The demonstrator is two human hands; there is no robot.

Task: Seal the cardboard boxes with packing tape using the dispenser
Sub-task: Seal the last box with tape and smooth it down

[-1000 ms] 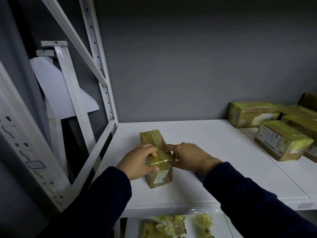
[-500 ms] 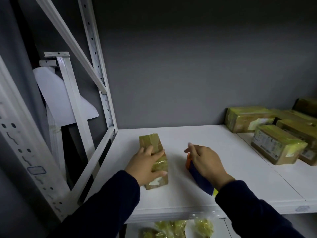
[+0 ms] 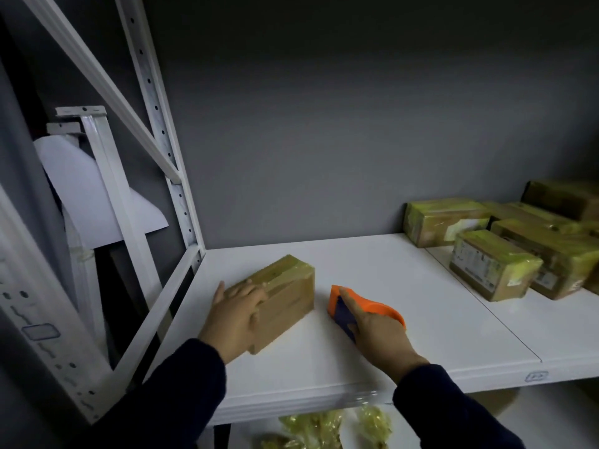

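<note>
White steel shelf [image 3: 382, 280], grey wall [image 3: 324, 140] behind. Left hand [image 3: 235, 314] lies loose-fingered on a taped box [image 3: 288, 299]; right hand [image 3: 379, 332] grips the orange dispenser [image 3: 376, 307]. Wrapped boxes [image 3: 492, 267] sit far right.

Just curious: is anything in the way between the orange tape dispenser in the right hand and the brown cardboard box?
Nothing visible. Only bare white shelf lies between the orange plastic tape dispenser, gripped by the right hand, and the brown cardboard box. The left hand rests on the box's left end, outside that gap.
</note>
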